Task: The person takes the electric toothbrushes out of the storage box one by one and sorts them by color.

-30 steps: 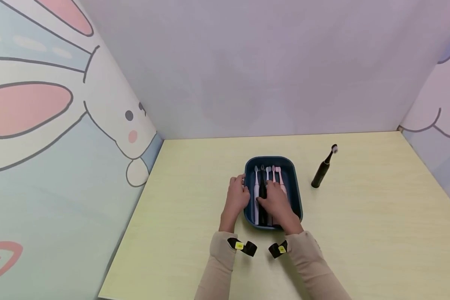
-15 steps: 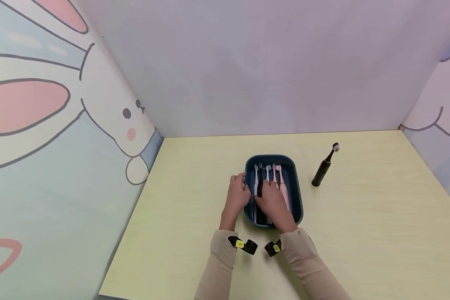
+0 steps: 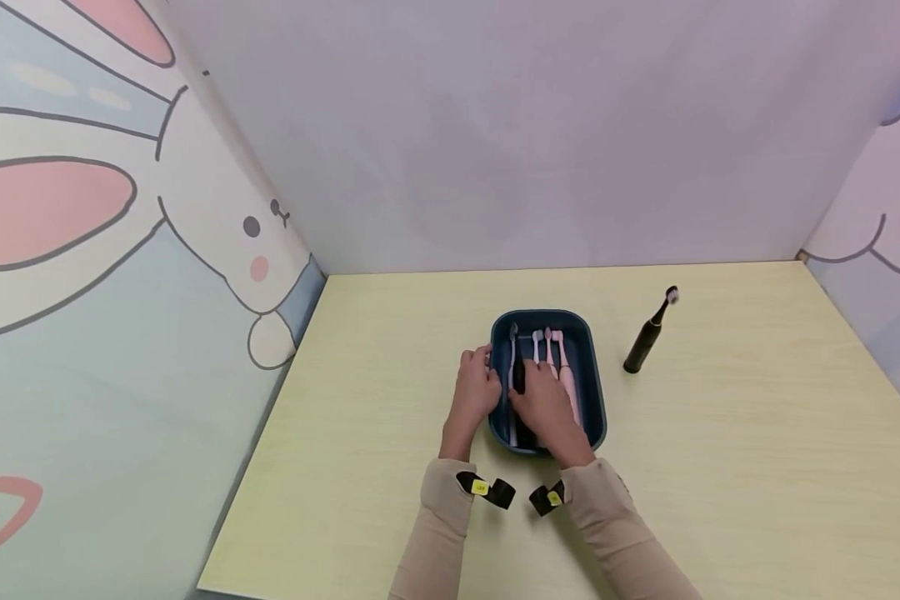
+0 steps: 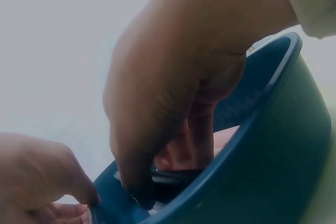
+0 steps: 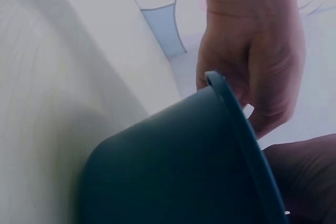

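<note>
A dark blue plastic basin (image 3: 596, 375) holds several electric toothbrushes lying side by side. My left hand (image 3: 474, 395) grips its left rim, the thumb on the inner side. Inside the basin, my right hand (image 3: 549, 407) holds a black electric toothbrush (image 3: 520, 375) by its handle; in the left wrist view the thumb and fingers pinch the dark handle (image 4: 176, 178). That brush's head overlaps the white toothbrush (image 3: 512, 362) at the left. To the right lie a pale brush head (image 3: 537, 340) and a pink toothbrush (image 3: 568, 382), partly hidden by the hand.
A second black electric toothbrush (image 3: 642, 345) stands upright on the light wooden table (image 3: 735, 417), right of the basin. A plain pale wall (image 3: 540, 150) rises behind the table, and a wall with a rabbit drawing (image 3: 217, 250) stands at the left.
My right hand has shifted a little left with the black toothbrush, whose head moved over toward the white one. More of the pink toothbrush shows. The left hand has stayed at the rim.
</note>
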The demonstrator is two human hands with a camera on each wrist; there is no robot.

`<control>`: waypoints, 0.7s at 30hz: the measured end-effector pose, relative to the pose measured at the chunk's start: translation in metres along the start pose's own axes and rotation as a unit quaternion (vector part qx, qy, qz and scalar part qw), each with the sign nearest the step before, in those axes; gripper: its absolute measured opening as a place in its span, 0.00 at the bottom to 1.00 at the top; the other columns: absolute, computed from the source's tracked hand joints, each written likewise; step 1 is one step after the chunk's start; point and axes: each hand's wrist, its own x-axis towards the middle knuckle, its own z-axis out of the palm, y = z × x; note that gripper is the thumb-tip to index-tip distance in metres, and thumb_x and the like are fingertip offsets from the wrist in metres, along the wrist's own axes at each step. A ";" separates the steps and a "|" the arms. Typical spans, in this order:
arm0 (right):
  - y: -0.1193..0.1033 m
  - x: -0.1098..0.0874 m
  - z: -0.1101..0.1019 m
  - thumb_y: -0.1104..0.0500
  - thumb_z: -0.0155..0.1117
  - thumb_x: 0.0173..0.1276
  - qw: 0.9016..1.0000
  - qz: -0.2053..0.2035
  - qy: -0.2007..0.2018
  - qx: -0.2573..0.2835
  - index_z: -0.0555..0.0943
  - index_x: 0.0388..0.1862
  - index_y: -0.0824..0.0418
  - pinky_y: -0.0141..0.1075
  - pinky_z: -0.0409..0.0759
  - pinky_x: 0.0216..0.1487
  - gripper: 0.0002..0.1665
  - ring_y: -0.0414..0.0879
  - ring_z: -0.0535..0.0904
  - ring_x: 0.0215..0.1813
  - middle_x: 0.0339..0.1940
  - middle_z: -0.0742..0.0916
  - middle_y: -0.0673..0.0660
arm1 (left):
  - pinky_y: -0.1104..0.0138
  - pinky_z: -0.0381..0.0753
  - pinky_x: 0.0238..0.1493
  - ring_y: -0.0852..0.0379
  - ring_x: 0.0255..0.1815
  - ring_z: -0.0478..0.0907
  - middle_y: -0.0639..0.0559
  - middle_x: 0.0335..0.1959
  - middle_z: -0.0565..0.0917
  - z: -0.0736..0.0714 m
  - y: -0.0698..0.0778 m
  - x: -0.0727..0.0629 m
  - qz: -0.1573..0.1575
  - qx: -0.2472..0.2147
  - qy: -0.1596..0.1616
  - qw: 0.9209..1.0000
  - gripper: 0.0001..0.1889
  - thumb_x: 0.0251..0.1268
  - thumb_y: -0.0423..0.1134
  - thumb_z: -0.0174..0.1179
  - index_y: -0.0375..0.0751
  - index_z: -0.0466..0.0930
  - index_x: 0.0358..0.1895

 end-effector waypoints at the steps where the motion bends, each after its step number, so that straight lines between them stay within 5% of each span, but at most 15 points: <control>1: 0.001 0.000 -0.001 0.52 0.63 0.65 1.000 -0.001 0.002 0.007 0.67 0.67 0.68 0.53 0.74 0.58 0.36 0.60 0.75 0.57 0.63 0.74 0.70 | 0.59 0.77 0.45 0.52 0.41 0.74 0.42 0.48 0.73 0.000 0.000 0.000 0.000 0.000 -0.001 1.000 0.23 0.67 0.29 0.50 0.37 0.68 0.66; 6: 0.003 -0.003 -0.008 0.53 0.64 0.65 0.999 -0.012 0.026 0.040 0.66 0.68 0.65 0.53 0.73 0.59 0.36 0.59 0.74 0.59 0.64 0.74 0.67 | 0.59 0.77 0.45 0.52 0.40 0.75 0.42 0.48 0.73 0.000 -0.001 0.000 -0.001 0.003 0.000 1.000 0.23 0.67 0.29 0.50 0.38 0.68 0.66; 12: 0.005 -0.007 -0.019 0.54 0.64 0.64 0.993 -0.036 0.077 0.084 0.66 0.68 0.62 0.52 0.78 0.49 0.35 0.57 0.78 0.51 0.59 0.76 0.66 | 0.60 0.76 0.45 0.53 0.41 0.74 0.43 0.49 0.72 0.000 0.000 0.000 -0.004 -0.002 -0.004 1.000 0.24 0.67 0.30 0.50 0.39 0.68 0.67; 21: 0.009 -0.013 -0.031 0.58 0.66 0.63 0.970 -0.100 0.179 0.130 0.68 0.67 0.61 0.44 0.79 0.35 0.34 0.52 0.78 0.38 0.49 0.78 0.62 | 0.60 0.77 0.47 0.53 0.42 0.74 0.43 0.50 0.72 -0.001 0.001 -0.002 -0.012 -0.005 -0.009 1.000 0.23 0.68 0.30 0.50 0.39 0.67 0.67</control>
